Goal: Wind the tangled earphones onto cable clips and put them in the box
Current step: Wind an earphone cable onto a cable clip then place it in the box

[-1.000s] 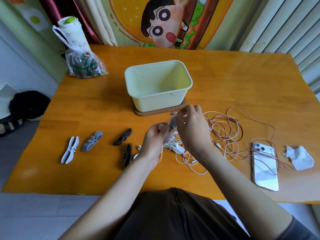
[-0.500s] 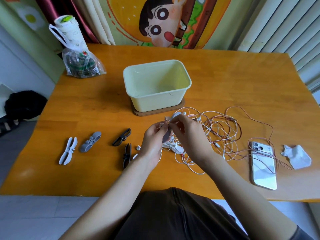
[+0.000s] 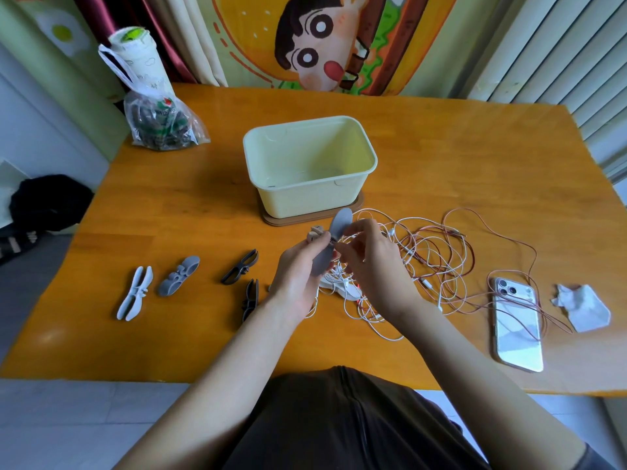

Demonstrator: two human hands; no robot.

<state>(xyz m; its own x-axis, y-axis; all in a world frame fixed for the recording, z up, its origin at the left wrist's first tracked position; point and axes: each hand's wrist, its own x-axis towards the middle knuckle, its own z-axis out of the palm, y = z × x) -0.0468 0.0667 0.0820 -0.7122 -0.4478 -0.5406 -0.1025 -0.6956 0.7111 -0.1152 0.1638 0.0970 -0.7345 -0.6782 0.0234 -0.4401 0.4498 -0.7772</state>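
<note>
I am holding a grey cable clip (image 3: 341, 220) just in front of the box (image 3: 369, 161). The fingers of my left hand (image 3: 298, 266) are curling round its lower half, and the fingers of my right hand (image 3: 369, 262) are pinching a white strand of the tangled earphones (image 3: 434, 252) at its waist. The rest of the tangle is lying on the table (image 3: 475, 157) in front of the box and to its right, trailing over a phone (image 3: 515, 327). Four spare clips (image 3: 178, 276) are lying to the box's front left.
</note>
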